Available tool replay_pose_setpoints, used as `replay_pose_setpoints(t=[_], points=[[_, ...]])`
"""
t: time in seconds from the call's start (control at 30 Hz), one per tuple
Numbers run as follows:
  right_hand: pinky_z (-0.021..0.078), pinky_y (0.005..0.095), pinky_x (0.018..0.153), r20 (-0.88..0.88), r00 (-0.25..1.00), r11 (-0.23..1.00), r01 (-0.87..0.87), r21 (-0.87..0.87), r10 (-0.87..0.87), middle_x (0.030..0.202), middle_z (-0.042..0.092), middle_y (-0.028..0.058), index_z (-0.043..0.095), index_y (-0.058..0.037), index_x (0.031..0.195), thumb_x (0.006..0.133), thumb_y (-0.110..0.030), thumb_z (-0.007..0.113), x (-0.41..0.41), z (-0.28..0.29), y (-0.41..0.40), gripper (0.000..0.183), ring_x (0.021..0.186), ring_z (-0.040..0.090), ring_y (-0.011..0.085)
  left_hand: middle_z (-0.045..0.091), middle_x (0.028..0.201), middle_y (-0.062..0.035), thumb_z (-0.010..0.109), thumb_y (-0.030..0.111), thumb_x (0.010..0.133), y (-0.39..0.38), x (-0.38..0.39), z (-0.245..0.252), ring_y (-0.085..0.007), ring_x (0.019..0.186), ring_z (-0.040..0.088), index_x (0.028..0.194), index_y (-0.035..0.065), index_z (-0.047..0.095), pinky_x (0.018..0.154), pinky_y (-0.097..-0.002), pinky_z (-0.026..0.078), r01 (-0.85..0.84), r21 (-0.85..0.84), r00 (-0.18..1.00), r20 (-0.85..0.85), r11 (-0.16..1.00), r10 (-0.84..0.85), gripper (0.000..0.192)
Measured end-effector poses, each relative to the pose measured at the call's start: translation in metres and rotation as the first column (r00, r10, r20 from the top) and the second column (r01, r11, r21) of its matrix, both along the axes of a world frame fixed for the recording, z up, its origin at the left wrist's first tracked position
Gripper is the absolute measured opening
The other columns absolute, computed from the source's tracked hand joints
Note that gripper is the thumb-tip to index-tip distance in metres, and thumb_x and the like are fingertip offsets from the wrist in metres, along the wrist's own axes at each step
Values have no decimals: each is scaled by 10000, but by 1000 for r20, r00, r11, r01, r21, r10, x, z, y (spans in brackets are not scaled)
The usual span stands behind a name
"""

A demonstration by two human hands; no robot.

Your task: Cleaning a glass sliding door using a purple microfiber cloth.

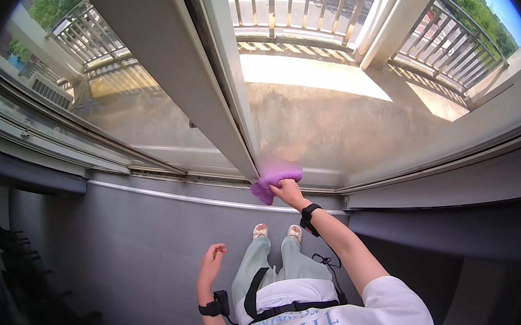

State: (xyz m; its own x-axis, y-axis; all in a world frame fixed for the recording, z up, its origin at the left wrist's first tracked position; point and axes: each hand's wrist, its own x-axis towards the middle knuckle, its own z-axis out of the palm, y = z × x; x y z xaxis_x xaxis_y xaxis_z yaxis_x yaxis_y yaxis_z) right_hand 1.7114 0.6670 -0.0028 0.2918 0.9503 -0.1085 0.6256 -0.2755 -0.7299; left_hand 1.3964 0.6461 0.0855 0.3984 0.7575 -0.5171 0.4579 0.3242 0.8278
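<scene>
My right hand [289, 193] grips a purple cloth [265, 187] and holds it against the lower part of a glass door pane [325, 131], beside the pale door frame [239, 136]. A faint purple reflection shows in the glass above the cloth. Part of the cloth hangs down to the left of my fingers. My left hand [213, 260] hangs low over the grey floor, holding nothing, its fingers loosely bent and apart. Each wrist wears a black band with a small device.
A metal door track [154, 173] and a light floor strip [166, 195] run across in front of my feet. Beyond the glass lies a balcony with a metal railing [289, 3]. Dark objects [28, 266] stand at the lower left. A thin black cable hangs beside my right hip.
</scene>
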Motion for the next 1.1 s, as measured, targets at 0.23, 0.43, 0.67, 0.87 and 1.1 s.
replay_pose_setpoints(t=[0.23, 0.43, 0.67, 0.87, 1.1], points=[[427, 401, 679, 70, 996, 986, -70, 151, 60, 609, 576, 170, 606, 7, 631, 738, -314, 613, -26, -3, 15, 338, 622, 564, 316, 596, 938, -70, 438, 89, 865, -11, -3, -4, -128, 861, 544, 1047, -1, 532, 778, -254, 423, -27, -50, 1000, 2, 998, 27, 223], [421, 396, 515, -134, 976, 985, 174, -6, -173, 590, 555, 210, 598, 45, 630, 753, -345, 617, -29, -5, 37, 410, 539, 555, 332, 589, 944, -75, 439, 93, 866, -23, -1, -20, -137, 864, 542, 1056, -10, 526, 792, -262, 421, -49, -81, 999, -13, 995, 48, 233], [445, 399, 560, -99, 974, 975, 191, -117, -203, 611, 566, 207, 612, 33, 657, 756, -355, 610, -33, -26, 37, 400, 594, 582, 336, 576, 953, -72, 431, 85, 865, -40, 9, -30, -142, 864, 532, 1060, -17, 521, 801, -266, 416, -33, -148, 998, -58, 989, 24, 237], [448, 397, 571, -41, 980, 974, 191, -119, -197, 625, 577, 197, 621, 21, 666, 764, -360, 596, -33, -42, 36, 394, 609, 588, 329, 568, 948, -77, 424, 75, 860, -58, -4, -50, -142, 859, 524, 1055, -22, 515, 808, -264, 412, -101, -190, 995, -24, 977, 98, 236], [460, 379, 577, 8, 977, 964, 210, -163, -212, 649, 598, 172, 643, -7, 690, 762, -375, 587, -19, -76, 29, 379, 619, 598, 308, 586, 923, -61, 456, 87, 871, -60, -8, -53, -124, 859, 538, 1038, -2, 530, 787, -250, 415, -130, -182, 991, -64, 975, 121, 203]])
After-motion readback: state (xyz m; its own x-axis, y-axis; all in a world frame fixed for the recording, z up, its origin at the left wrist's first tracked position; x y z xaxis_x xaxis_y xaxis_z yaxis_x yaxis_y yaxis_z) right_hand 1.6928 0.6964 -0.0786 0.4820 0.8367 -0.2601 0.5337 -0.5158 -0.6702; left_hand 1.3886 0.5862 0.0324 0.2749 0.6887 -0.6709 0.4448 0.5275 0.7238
